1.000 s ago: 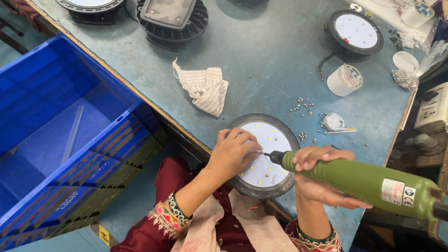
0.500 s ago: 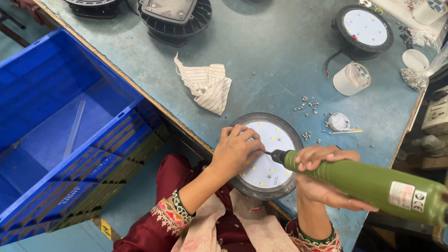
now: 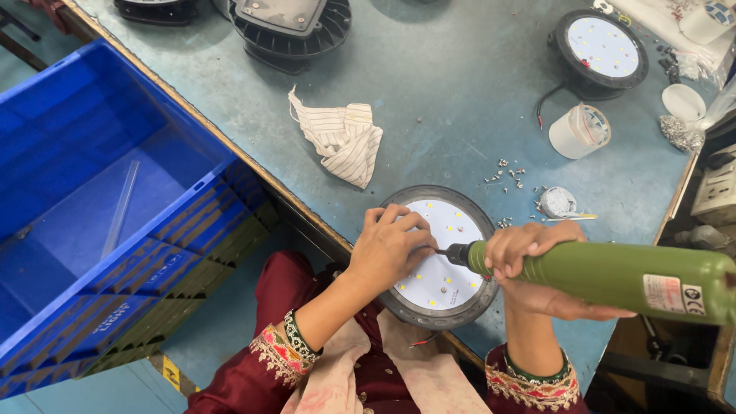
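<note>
Left hand [image 3: 392,249]: sliding a little further over the white LED board [image 3: 445,264], fingertips now pinching right at the driver's tip.
Green electric screwdriver [image 3: 606,280]: levelling out, lying nearly horizontal where it was slanting down to the right.
Right hand [image 3: 529,264]: staying wrapped around the screwdriver's front, following that tilt.

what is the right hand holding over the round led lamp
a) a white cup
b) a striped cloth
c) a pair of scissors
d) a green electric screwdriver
d: the right hand grips the green electric screwdriver, its tip at the white board of the round led lamp beside the left hand; the striped cloth and the white cup lie apart on the table.
</note>
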